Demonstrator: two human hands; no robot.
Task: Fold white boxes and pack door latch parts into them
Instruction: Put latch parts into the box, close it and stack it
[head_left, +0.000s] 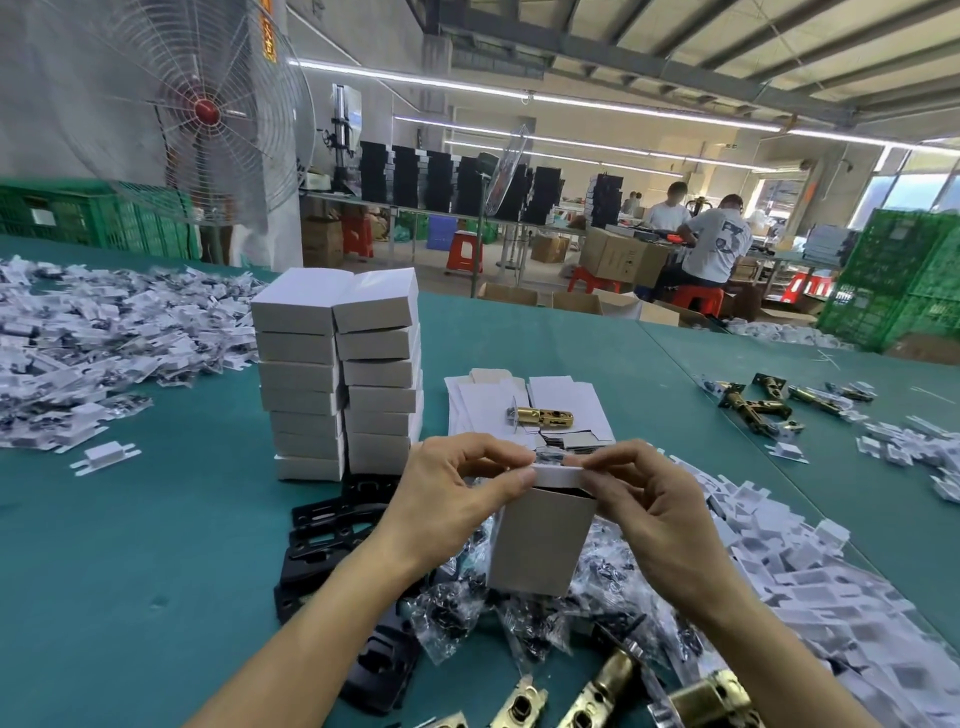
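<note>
- The white box is upright in both hands, in front of the stack of closed boxes and a little to its right; it is thin card, so I judge it light and easy to dent
- The left hand and the right hand each pinch one end of the top flap between thumb and fingertips
- It is better to take it at the folded edges and corners, where card is stiffer, and not to press the wide face
- The inside is hidden; only a dark gap shows under the flap, so I cannot tell if a latch is already in
- I cannot tell whether the box rests on the clear bags under it, and their small parts are hard to make out
- The brass latches far in front of the stack are cut off by the picture edge
- One more latch lies on the flat box blanks just right of the stack
</note>
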